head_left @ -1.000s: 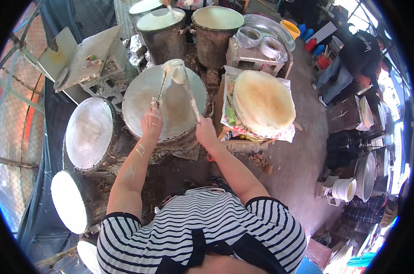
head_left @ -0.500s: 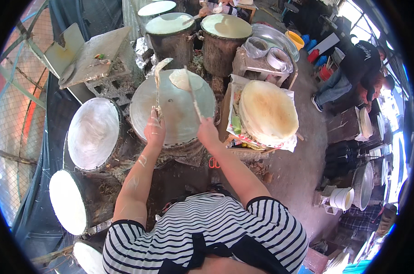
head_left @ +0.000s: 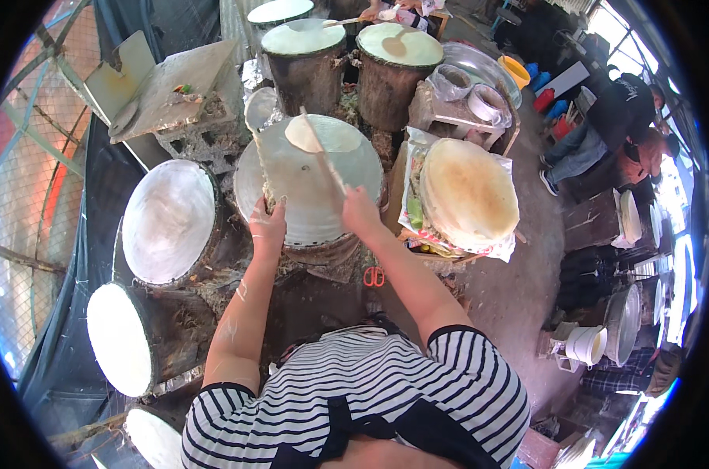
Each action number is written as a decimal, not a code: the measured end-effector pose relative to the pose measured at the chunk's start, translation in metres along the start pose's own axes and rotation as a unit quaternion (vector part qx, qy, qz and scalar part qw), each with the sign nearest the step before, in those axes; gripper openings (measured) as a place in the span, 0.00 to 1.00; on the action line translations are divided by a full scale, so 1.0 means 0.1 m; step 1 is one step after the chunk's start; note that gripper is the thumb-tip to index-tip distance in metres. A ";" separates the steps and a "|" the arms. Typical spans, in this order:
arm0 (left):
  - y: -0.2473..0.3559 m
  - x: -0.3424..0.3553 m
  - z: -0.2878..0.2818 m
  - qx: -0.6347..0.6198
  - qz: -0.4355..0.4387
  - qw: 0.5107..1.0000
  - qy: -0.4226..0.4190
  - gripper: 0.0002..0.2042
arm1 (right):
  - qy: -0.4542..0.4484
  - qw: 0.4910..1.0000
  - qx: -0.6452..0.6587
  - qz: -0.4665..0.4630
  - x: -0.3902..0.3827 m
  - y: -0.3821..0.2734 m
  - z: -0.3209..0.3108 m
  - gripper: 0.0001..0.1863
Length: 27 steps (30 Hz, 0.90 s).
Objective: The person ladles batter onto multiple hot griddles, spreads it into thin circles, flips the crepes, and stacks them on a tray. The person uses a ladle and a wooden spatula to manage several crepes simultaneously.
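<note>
My left hand [head_left: 268, 224] is closed round the batter-crusted handle of a long-handled paddle [head_left: 262, 109]; its round grey head is over the far left rim of a round griddle [head_left: 299, 207]. In my right hand [head_left: 362, 211] is a thin wooden stick [head_left: 323, 152], slanting away to the left. Its far end overlaps a pale patch of batter [head_left: 342, 139] on the far part of the griddle; whether it touches the batter I cannot tell. To the right, a stack of large round flatbreads [head_left: 468, 191] lies on paper over a box.
More round griddles on drums stand at the left [head_left: 169, 223] and far side [head_left: 401, 44]. Behind the far drums another person's hand [head_left: 370, 13] holds a stick. A bent-over person [head_left: 616, 117] is at the far right. A stone block [head_left: 174, 90] stands far left.
The paddle in my left hand has turned from edge-on to show its round face. The stick's tip has swung a little left and away over the batter. The whole view has shifted slightly.
</note>
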<state>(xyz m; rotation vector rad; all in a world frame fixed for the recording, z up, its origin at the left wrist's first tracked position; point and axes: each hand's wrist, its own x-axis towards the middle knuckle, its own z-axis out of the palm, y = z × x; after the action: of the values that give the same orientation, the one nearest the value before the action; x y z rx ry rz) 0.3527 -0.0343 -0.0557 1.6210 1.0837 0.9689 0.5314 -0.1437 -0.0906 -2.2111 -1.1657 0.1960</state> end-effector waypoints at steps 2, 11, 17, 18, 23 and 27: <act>0.28 -0.12 -0.07 -0.060 -0.072 0.996 -0.009 0.10 | 0.010 0.999 -0.012 0.029 -0.01 0.04 -0.09 0.10; 0.50 -0.30 -0.23 -0.122 -0.169 0.978 0.004 0.09 | -0.037 0.999 -0.001 0.004 0.00 -0.31 0.21 0.11; 0.31 -0.42 -0.30 -0.157 -0.151 0.976 0.027 0.08 | -0.029 0.999 -0.030 0.031 0.26 -0.11 0.02 0.12; 0.32 -0.42 -0.30 -0.161 -0.150 0.975 0.024 0.08 | -0.027 0.999 -0.037 0.001 0.24 -0.15 0.12 0.12; 0.40 -0.50 -0.36 -0.180 -0.161 0.969 0.046 0.06 | -0.065 0.997 -0.001 -0.050 0.01 -0.39 0.27 0.13; 0.49 -0.58 -0.36 -0.166 -0.168 0.970 0.059 0.05 | 0.002 0.999 -0.018 -0.033 0.37 0.01 0.12 0.14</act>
<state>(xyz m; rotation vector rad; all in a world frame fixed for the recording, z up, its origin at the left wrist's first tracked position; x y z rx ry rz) 0.3121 -0.0887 -0.0052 1.0793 1.1600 0.9662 0.5499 -0.1095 -0.0949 -2.1981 -1.2482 0.1453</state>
